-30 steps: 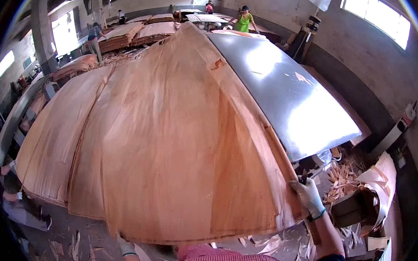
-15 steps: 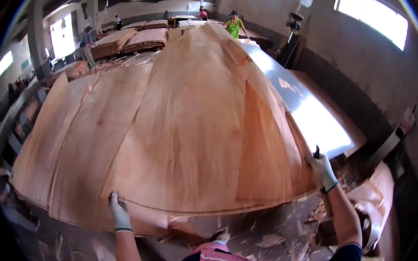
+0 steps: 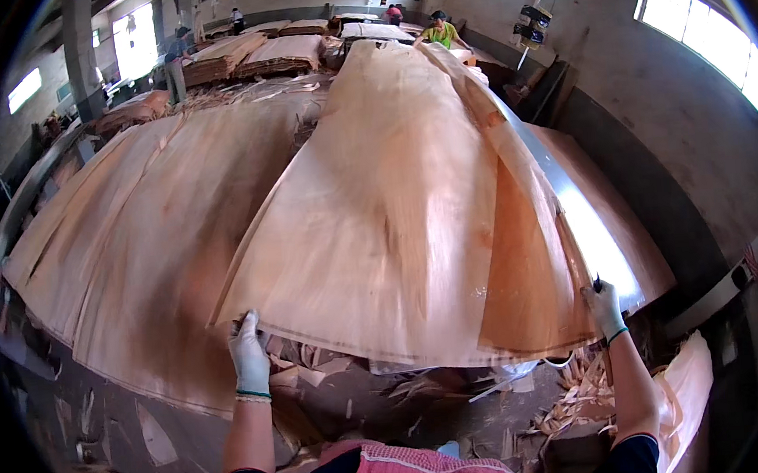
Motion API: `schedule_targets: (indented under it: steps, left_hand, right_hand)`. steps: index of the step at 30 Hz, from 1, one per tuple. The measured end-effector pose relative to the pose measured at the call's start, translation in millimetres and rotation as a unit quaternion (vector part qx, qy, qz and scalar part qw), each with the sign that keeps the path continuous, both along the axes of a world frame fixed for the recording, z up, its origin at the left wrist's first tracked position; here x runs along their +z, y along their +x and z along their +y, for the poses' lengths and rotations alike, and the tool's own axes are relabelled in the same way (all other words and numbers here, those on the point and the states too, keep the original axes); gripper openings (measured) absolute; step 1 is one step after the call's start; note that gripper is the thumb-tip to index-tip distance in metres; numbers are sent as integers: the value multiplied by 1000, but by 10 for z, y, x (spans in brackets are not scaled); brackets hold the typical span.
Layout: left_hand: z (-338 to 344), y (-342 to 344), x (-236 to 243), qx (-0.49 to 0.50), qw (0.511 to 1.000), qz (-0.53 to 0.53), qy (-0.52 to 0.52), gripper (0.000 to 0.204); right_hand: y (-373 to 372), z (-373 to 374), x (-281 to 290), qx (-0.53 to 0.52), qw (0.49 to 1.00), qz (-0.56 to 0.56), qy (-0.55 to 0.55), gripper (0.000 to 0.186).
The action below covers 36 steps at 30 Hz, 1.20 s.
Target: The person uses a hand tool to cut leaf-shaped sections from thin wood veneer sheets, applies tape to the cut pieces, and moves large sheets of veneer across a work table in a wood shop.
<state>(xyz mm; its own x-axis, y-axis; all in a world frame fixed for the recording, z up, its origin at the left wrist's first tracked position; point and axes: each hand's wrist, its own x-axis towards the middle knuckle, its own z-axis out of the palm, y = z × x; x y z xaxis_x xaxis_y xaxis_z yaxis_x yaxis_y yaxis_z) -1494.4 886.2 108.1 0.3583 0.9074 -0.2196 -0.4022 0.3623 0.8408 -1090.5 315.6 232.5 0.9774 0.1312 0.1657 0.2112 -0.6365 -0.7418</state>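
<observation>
A wide, thin sheet of wood veneer stretches away from me, raised and rippling. My left hand, in a white glove with a green cuff, is closed on its near left corner. At the near right corner my right hand, gloved the same way, grips the edge; a small dark pointed thing pokes up from that hand, its kind too small to tell. The sheet's right part is a darker, overlapping strip. At the far end a co-worker in a yellow-green top leans over the sheet; their grip is hard to see.
More veneer sheets lie to the left. Under the held sheet's right side shows a shiny flat panel. Veneer scraps litter the floor, with a curled piece at lower right. Veneer stacks and other people stand farther back.
Both my hands have shifted right with the sheet. It has come away from the sheets on the left and now covers more of the shiny panel. The far co-worker leans lower.
</observation>
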Motion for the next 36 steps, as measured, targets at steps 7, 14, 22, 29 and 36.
schedule_targets:
  steps: [7, 14, 22, 29, 36]
  left_hand:
    - [-1458, 670, -435, 2, 998, -9, -65, 19]
    - [-2321, 1227, -867, -20, 982, 24, -184, 21]
    - [-2951, 1859, -1179, -4, 984, 57, -170, 26]
    - [-3335, 1765, -1350, 27, 972, 158, -172, 24]
    - [-3180, 2168, -1279, 90, 964, 188, -164, 18]
  right_hand:
    - [1104, -1030, -6, -2, 994, -30, -103, 13]
    - [1964, -1546, -182, 39, 995, -38, -83, 24]
    - [2753, -1822, -1045, 7, 988, -85, -132, 23]
    - [2540, -2120, -1703, -42, 968, -13, -249, 24]
    - [3182, -2570, -1869, -58, 973, 11, -222, 37]
